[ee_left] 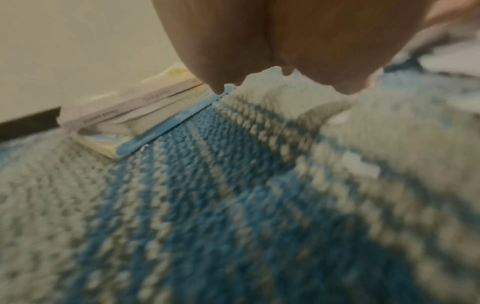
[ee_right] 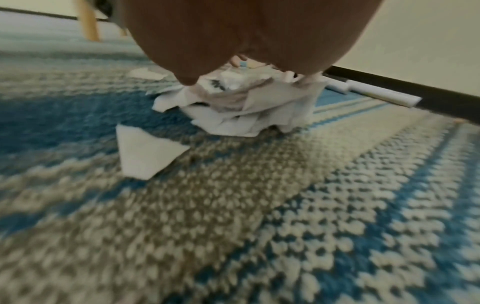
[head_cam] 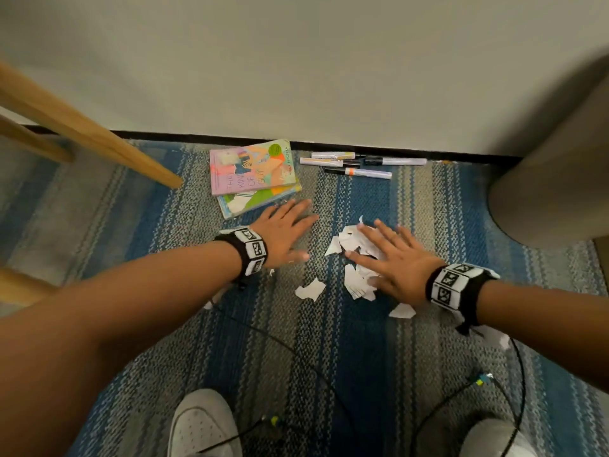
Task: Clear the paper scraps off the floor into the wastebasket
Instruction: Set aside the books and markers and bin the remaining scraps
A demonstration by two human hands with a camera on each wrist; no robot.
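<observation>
Two pale shoes (head_cam: 204,423) and thin black cables (head_cam: 296,354) are lying at the bottom of the frame on a knitted-looking blue-and-grey striped carpet (head_cam: 148,341). At centre right, torn white paper scraps (head_cam: 354,278), jagged and crumpled, are sitting heaped under the right hand (head_cam: 392,262), its grip wide, fingers spread flat. The left hand (head_cam: 285,232), also flat and wide, is resting beside them. Beyond, glossy books (head_cam: 253,173) and slim markers (head_cam: 362,163) are lying by the wall.
</observation>
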